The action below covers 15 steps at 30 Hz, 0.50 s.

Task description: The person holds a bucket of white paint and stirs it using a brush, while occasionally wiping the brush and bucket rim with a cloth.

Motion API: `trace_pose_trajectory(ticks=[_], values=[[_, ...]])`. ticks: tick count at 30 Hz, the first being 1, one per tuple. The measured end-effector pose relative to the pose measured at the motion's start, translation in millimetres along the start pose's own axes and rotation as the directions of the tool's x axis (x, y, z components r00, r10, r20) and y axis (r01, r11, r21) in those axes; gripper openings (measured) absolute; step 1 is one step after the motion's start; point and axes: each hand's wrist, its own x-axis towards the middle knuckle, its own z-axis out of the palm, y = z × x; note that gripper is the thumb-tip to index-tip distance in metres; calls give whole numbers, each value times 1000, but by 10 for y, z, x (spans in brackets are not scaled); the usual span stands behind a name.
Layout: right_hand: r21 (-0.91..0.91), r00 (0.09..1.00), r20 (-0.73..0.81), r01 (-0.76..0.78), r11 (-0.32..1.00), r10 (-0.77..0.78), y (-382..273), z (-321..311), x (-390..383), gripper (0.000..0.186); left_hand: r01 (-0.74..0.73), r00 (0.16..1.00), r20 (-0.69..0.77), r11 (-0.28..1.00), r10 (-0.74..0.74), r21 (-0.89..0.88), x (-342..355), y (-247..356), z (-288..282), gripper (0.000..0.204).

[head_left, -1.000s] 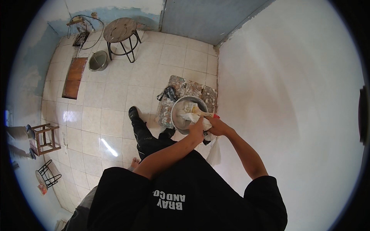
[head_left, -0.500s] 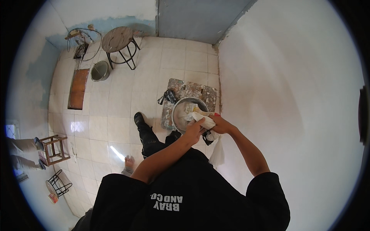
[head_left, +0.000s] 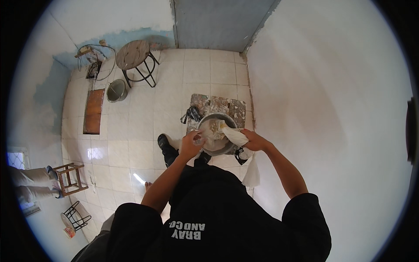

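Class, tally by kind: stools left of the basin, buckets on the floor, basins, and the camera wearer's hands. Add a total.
Stools: 3 (round wood-topped black-legged stool, brown wooden stool, pale-seated black metal stool)
Buckets: 1 (round grey bucket)
Basins: 1 (round grey metal basin)
Hands: 2 (bare left hand, bare right hand)
Total: 7
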Motion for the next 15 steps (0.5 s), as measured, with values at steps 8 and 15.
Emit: trace_pose_trajectory(ticks=[8,15], values=[[91,998,16,-61,994,60,-105,11,-46,56,66,994,-82,992,-74,-105,26,-117,-39,32],[63,993,59,-107,992,103,-151,-24,-66,54,148,980,-116,984,-159,-100,51,-115,-129,27]])
